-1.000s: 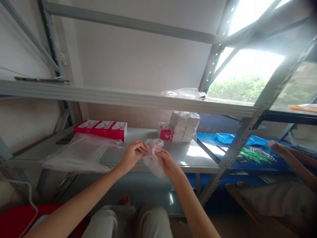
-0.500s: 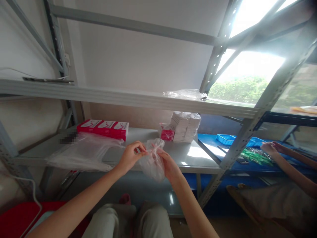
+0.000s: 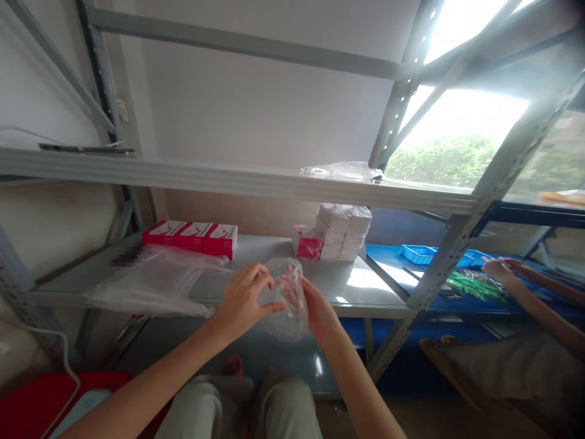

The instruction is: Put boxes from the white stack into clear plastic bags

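A small clear plastic bag [image 3: 286, 326] hangs in front of me over the shelf's front edge. My right hand [image 3: 317, 308] holds it from the right, and its fingers show blurred through the film. On the bag's left side is my left hand [image 3: 247, 299], with thumb and fingers curved apart in a C shape against or just before the plastic. No object shows between them. Larger flat clear plastic bags [image 3: 150, 283] lie on the shelf to the left, partly over its front edge.
Red-and-white boxes [image 3: 192, 238] stand in a row behind the flat bags. Farther right are a bagged red pack [image 3: 308, 244] and a wrapped white stack [image 3: 342, 231]. A metal upright [image 3: 439, 262] separates me from a blue bench, where another person's hands [image 3: 500, 268] work near blue trays [image 3: 418, 254].
My left hand has opened from a pinch at the bag's top and sits a little lower. The bag looks more spread out over my right hand's fingers.
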`<state>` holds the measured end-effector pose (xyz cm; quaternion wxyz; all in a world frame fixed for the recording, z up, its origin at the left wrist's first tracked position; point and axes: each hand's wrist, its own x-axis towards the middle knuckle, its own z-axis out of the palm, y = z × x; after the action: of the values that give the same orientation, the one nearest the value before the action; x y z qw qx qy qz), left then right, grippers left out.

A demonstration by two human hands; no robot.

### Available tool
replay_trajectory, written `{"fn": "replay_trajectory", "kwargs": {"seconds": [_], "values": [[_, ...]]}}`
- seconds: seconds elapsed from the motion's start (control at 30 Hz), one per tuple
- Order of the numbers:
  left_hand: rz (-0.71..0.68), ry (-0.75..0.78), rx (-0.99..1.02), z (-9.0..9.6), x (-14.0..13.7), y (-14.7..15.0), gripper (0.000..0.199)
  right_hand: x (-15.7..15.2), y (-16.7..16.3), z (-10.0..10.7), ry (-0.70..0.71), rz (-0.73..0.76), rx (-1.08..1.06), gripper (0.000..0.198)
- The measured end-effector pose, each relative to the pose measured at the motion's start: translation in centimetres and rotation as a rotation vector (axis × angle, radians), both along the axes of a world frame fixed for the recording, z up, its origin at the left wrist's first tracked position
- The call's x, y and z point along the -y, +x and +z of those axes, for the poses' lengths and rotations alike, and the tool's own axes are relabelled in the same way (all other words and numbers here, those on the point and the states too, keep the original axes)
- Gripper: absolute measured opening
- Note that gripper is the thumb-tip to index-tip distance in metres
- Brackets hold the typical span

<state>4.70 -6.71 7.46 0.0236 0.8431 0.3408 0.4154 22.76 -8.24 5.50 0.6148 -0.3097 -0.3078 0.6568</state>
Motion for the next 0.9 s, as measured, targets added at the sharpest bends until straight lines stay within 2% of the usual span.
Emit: {"fn": "replay_trajectory", "kwargs": {"seconds": [0.13,0.27,0.37,0.47,0.6,0.77,0.9], "values": [[0.044,0.093,-0.076,-0.1,0.1,0.5,0.006,0.4,-0.3,0.1,0.043,-0.027,-0.065,0.035],[0.014,0.045,0.022,-0.3,-0.4,0.2,0.012,0.8,0.2,0.0,0.086,-0.098,-0.158,0.034],[-0.033,-0.029,0.085,-0.2,-0.2,0.3,0.01,1.1,0.3,0.0,0.096,-0.111,-0.166,0.034],[-0.056,-0.069,0.099,-0.3,0.0,0.9,0.022,1.3,-0.1,0.1,0.085,-0.118,-0.163,0.034],[-0.075,-0.107,0.226,-0.5,-0.2,1.2,0.014,1.6,-0.2,0.1,0.092,-0.084,-0.173,0.035],[-0.144,-0.279,0.512,-0.2,-1.8,-0.6,0.023,1.4,2.5,-1.1,0.086,-0.097,-0.095,0.038],[-0.158,-0.528,0.618,-0.8,-3.8,-2.5,0.027,1.3,6.1,-2.5,0.1,-0.349,0.082,0.034]]}}
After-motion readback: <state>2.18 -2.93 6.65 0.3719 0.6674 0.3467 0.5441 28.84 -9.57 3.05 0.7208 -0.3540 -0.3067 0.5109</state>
